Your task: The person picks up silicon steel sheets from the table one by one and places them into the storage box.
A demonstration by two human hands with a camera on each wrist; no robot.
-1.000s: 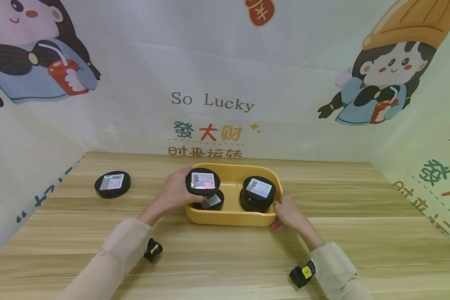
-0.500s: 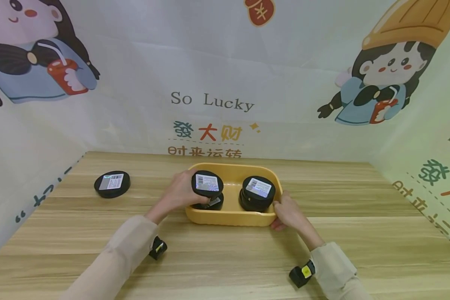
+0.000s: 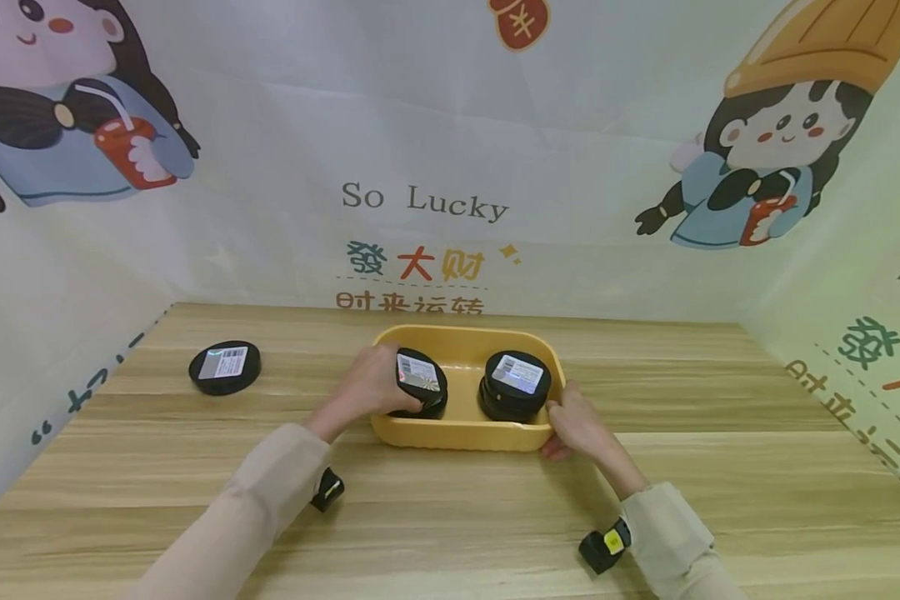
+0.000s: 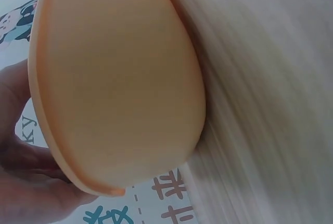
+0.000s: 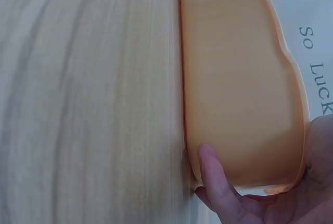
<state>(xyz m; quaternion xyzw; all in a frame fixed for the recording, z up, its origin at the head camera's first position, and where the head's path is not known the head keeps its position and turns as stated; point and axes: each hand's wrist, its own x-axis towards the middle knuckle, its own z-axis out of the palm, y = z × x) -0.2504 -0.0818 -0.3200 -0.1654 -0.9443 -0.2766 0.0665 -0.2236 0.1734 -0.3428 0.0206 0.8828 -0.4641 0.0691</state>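
A yellow plastic bin (image 3: 450, 435) stands on the table in front of me. My left hand (image 3: 367, 382) reaches over its left end and grips a flat round black tin (image 3: 422, 372) with a white label. That tin sits low inside the bin, tilted, over another black tin that it mostly covers. On the bin's right side lies a stack of black tins (image 3: 520, 377). My right hand (image 3: 579, 423) holds the bin's right end; in the right wrist view a finger presses the outer wall (image 5: 239, 88). The left wrist view hides the tin behind the bin.
One more black tin (image 3: 225, 367) lies on the wooden table (image 3: 457, 517) to the left of the bin. A printed white cloth (image 3: 435, 125) hangs behind and at both sides. Small black wrist cameras (image 3: 603, 548) hang below the sleeves.
My left hand has moved right and down with the tin, lowering it over the other tin in the bin's left part. The right hand and bin have stayed put.
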